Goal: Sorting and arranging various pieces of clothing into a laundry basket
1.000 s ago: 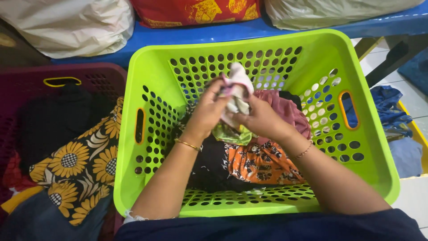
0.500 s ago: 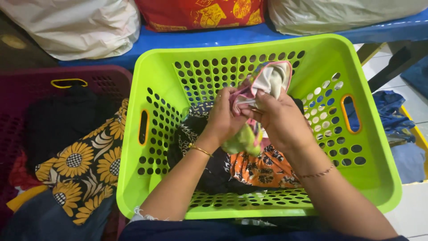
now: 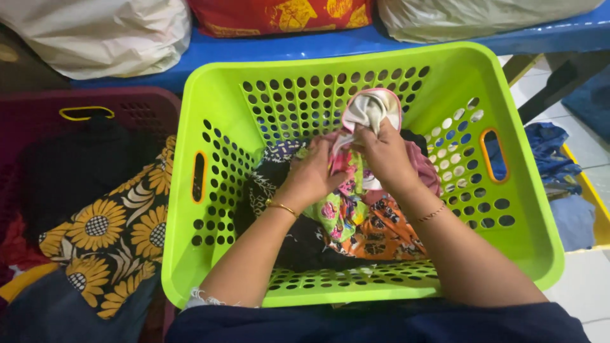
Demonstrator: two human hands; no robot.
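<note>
Floral garment (image 3: 343,206) — both hands, mid-basket (image 3: 534,209)

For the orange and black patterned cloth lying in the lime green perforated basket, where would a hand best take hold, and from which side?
Probably its bare near edge. The orange and black patterned cloth lies low in the lime green perforated plastic basket, partly under the green floral garment that both hands, left hand and right hand, grip. Come from above on the person's side and pinch a fold there.
</note>
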